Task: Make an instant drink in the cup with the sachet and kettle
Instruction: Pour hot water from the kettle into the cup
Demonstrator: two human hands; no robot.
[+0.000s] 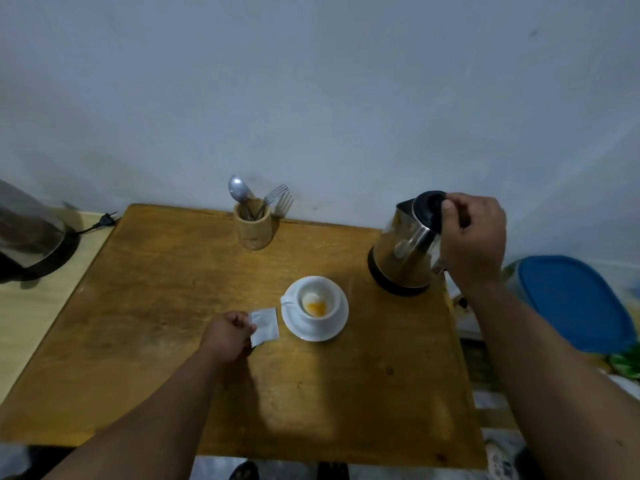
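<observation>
A white cup (317, 305) stands on a white saucer (334, 329) near the middle of the wooden table (173, 306); orange and white powder lies in its bottom. Just left of the saucer, my left hand (229, 336) pinches a flat silver sachet (265, 325) at its left edge, low over the table. At the table's back right stands a steel kettle (405, 251) with a black lid and black base. My right hand (472, 237) grips the kettle's handle, thumb near the lid. The handle is mostly hidden by the hand.
A wooden holder (252, 226) with a spoon and a fork stands at the back centre against the wall. A second dark appliance (27, 233) with a loose plug sits on a lighter surface at left. A blue-lidded container (571, 303) lies beyond the table's right edge.
</observation>
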